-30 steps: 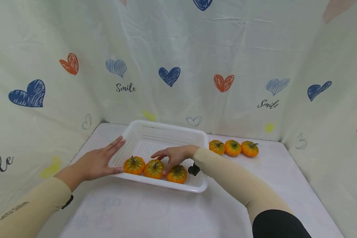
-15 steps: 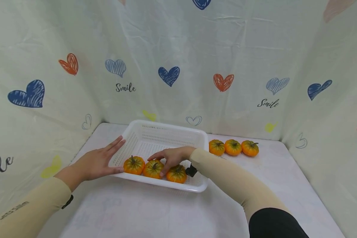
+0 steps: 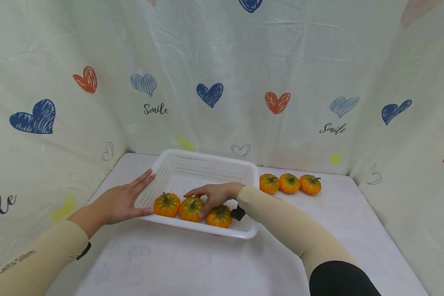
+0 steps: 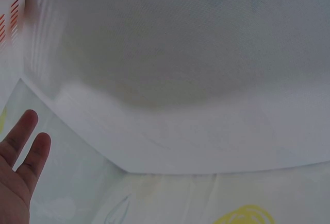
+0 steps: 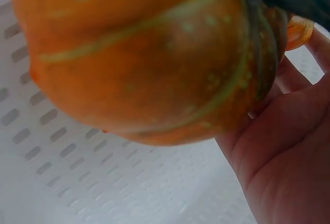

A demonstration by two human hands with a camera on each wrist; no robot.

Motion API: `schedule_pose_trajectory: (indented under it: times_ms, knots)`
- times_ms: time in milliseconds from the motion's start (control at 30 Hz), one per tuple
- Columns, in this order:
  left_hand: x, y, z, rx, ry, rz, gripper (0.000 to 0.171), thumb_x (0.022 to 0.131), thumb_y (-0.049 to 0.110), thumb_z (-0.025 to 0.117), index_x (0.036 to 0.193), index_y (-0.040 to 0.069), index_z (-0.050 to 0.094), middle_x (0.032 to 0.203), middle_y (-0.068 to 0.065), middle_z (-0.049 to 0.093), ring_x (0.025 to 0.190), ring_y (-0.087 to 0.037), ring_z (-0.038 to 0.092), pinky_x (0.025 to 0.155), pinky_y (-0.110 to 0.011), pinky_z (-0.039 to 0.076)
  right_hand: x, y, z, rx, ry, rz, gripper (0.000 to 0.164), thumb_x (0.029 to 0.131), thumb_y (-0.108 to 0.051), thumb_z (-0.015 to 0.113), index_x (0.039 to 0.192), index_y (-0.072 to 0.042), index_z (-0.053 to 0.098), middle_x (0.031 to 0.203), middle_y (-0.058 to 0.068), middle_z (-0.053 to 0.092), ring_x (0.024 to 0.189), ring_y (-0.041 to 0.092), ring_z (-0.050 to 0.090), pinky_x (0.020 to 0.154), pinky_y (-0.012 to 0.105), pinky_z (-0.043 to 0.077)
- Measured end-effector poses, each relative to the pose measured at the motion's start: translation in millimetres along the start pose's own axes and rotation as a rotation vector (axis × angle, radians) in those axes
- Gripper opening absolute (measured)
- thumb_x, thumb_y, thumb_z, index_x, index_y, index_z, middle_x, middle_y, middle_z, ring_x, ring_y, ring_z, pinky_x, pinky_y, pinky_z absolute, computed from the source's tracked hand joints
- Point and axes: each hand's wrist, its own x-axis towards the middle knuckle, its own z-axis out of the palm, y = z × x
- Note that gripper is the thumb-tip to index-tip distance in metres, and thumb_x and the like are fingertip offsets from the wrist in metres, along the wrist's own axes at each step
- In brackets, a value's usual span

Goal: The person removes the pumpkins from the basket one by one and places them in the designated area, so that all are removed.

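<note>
The middle pumpkin, orange with a green-streaked crown, sits inside a white perforated basket, second in a row of three along the near wall. The right hand reaches over it from the right, fingers curved across its far side and thumb pressed on its right side, so that the digits clamp it. The left pumpkin and the right pumpkin flank it. In the right wrist view, one pumpkin looms large beside the palm, above the slotted basket floor. The left hand lies against the basket's left end, fingers extended, thumb spread apart from them at the near-left corner. Beyond the basket's right end, three further pumpkins stand side by side on the white table. Beige sleeves cover both forearms; a pale curtain printed with hearts and "Smile" encloses the table.
</note>
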Motion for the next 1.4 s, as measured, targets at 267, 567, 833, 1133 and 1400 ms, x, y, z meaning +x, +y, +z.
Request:
schedule_pose_trajectory:
  times_ms: [267, 567, 833, 1133, 1400]
  knots:
    - [-0.5, 0.1, 0.4, -0.006, 0.007, 0.006, 0.101, 0.086, 0.072, 0.054, 0.162, 0.019, 0.013, 0.167, -0.006, 0.009, 0.12, -0.047, 0.056, 0.09, -0.063, 0.049, 2, 1, 1, 0.011, 0.006, 0.015, 0.077, 0.082, -0.03, 0.083, 0.15, -0.033, 0.045, 0.147, -0.008, 0.046, 0.123, 0.013, 0.047, 0.108, 0.042, 0.039]
    - [-1.4, 0.1, 0.7, -0.009, 0.01, 0.012, 0.1, 0.086, 0.072, 0.055, 0.161, 0.019, 0.014, 0.167, -0.007, 0.009, 0.119, -0.047, 0.056, 0.089, -0.063, 0.049, 0, 0, 1, 0.01, 0.015, -0.002, 0.073, 0.082, -0.03, 0.083, 0.147, -0.036, 0.049, 0.145, -0.011, 0.046, 0.124, 0.014, 0.046, 0.108, 0.041, 0.039]
    - [-1.7, 2.0, -2.2, -0.003, 0.005, 0.011, 0.101, 0.087, 0.072, 0.055, 0.161, 0.017, 0.015, 0.167, -0.008, 0.01, 0.117, -0.047, 0.058, 0.089, -0.062, 0.05, -8, -3, -8, -0.018, 0.061, -0.011, 0.073, 0.083, -0.027, 0.083, 0.147, -0.036, 0.048, 0.145, -0.004, 0.047, 0.128, 0.015, 0.045, 0.109, 0.04, 0.038]
    - [-2.5, 3.8, -4.3, -0.016, -0.007, 0.0, 0.101, 0.086, 0.072, 0.055, 0.161, 0.017, 0.015, 0.167, -0.008, 0.01, 0.119, -0.048, 0.056, 0.09, -0.063, 0.049, -13, 0, -16, 0.015, 0.108, -0.018, 0.075, 0.082, -0.026, 0.084, 0.147, -0.036, 0.047, 0.144, 0.0, 0.048, 0.129, 0.017, 0.045, 0.108, 0.042, 0.039]
    - [-1.5, 1.5, -2.0, -0.01, 0.003, 0.009, 0.101, 0.086, 0.072, 0.055, 0.161, 0.017, 0.014, 0.167, -0.007, 0.009, 0.117, -0.047, 0.057, 0.088, -0.062, 0.05, -16, 5, -20, 0.067, 0.147, -0.04, 0.076, 0.082, -0.03, 0.084, 0.148, -0.037, 0.047, 0.144, -0.001, 0.047, 0.128, 0.019, 0.045, 0.105, 0.04, 0.042]
